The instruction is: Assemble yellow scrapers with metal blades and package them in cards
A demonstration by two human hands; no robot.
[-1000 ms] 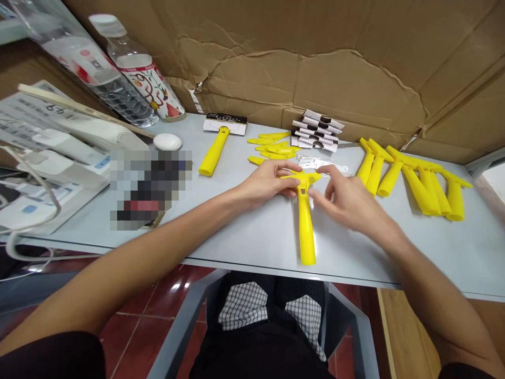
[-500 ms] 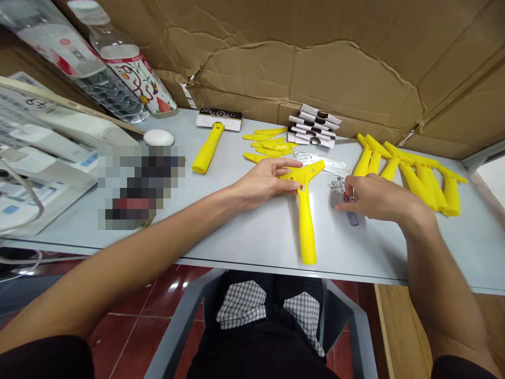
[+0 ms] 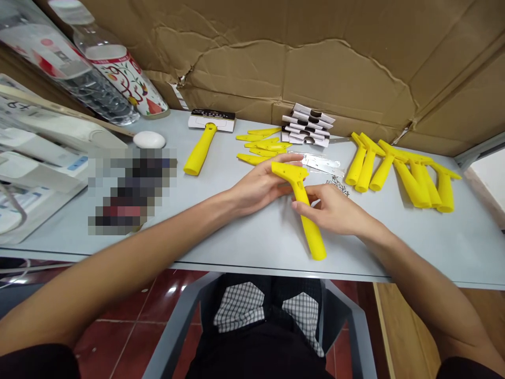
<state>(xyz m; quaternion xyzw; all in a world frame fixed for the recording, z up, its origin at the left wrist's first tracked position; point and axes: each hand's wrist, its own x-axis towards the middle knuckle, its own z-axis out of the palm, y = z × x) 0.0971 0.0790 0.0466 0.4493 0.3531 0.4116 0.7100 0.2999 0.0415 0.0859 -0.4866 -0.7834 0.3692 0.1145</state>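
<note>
A yellow plastic scraper handle (image 3: 310,235) with a wide head is tilted in front of me, gripped at its upper end by both hands. My left hand (image 3: 263,188) is behind its head, the fingers curled and partly hidden. My right hand (image 3: 335,209) pinches the shaft below the head, with the thumb on the near side. Beyond my right hand lies a pile of small metal screws (image 3: 338,184), partly covered by it. Flat metal blades (image 3: 321,164) rest just past the head. Several loose yellow cover pieces (image 3: 262,143) lie behind my left hand.
More yellow scraper handles (image 3: 418,181) lie in a row on the right. A scraper with a card sleeve (image 3: 202,150) is at left, and folded card sleeves (image 3: 307,126) are stacked against the cardboard (image 3: 347,68). Bottles (image 3: 122,79) and a white oval object (image 3: 149,139) stand farther left.
My right hand has moved left from the screws and a clear-handled tool to the yellow scraper handle. The handle has turned, its head shifting left. The tool no longer shows.
</note>
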